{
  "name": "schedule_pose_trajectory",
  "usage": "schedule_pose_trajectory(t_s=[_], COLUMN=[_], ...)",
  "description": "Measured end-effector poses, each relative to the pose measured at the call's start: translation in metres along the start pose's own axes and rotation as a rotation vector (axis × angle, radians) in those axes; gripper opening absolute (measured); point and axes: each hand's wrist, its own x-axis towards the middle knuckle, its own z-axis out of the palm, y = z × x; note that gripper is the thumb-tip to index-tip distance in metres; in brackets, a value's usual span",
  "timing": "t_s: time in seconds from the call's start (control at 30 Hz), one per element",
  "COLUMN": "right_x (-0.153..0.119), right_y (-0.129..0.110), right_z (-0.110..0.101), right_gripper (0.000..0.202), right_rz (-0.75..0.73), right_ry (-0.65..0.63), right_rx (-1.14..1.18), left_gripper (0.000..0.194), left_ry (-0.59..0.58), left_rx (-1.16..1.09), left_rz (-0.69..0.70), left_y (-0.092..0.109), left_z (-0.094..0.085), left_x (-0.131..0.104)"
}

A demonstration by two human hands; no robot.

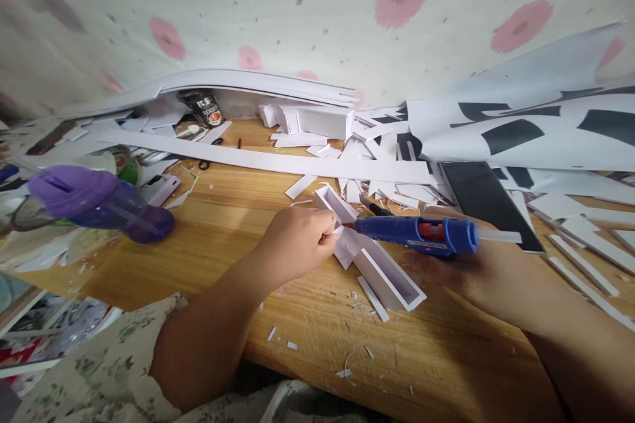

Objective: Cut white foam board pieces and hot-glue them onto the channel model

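Observation:
My right hand (449, 264) is wrapped round a blue hot glue gun (397, 229), with a clear glue stick (501, 236) poking out of its back end. The gun's nozzle points left, close to my left hand (302, 241). My left fingers are pinched together on a small white strip (338, 231), only partly visible. Below the nozzle, a long open box of white foam board (391, 277) lies at a slant on the wooden table. Part of the box is hidden by the gun and my left hand. A loose white strip (373, 299) lies along the box's near side.
A purple bottle (104, 201) lies tilted at the left. A long white board strip (278, 162) crosses the table behind my hands. White offcuts (374, 188) are scattered at the back. A dark phone-like slab (489, 201) lies right; another white board piece (317, 120) stands behind.

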Motion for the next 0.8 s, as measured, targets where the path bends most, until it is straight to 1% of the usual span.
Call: schedule_pose_trajectory(t_s=[0.13,0.47,0.67,0.8], right_x=[-0.0002,0.0,0.0006,0.001], right_y=[0.0034,0.0065,0.0037,0.0016], right_z=[0.0011,0.0013,0.0007,-0.0024], right_gripper=[0.013,0.015,0.014,0.017], right_rz=[-0.029,-0.013,-0.011,0.055], right_ry=[0.01,0.009,0.016,0.053], right_rx=[-0.063,-0.066,-0.009,0.081], left_gripper=[0.026,0.025,0.026,0.027], left_ry=[0.0,0.014,0.012,0.022], left_rx=[-0.004,-0.002,-0.007,-0.024], left_rz=[-0.005,-0.004,-0.016,-0.013], left_y=[-0.0002,-0.001,0.0006,0.0006], left_z=[0.0,0.0001,-0.0003,-0.0003], left_x=[0.0001,-0.0001,0.0008,0.0014])
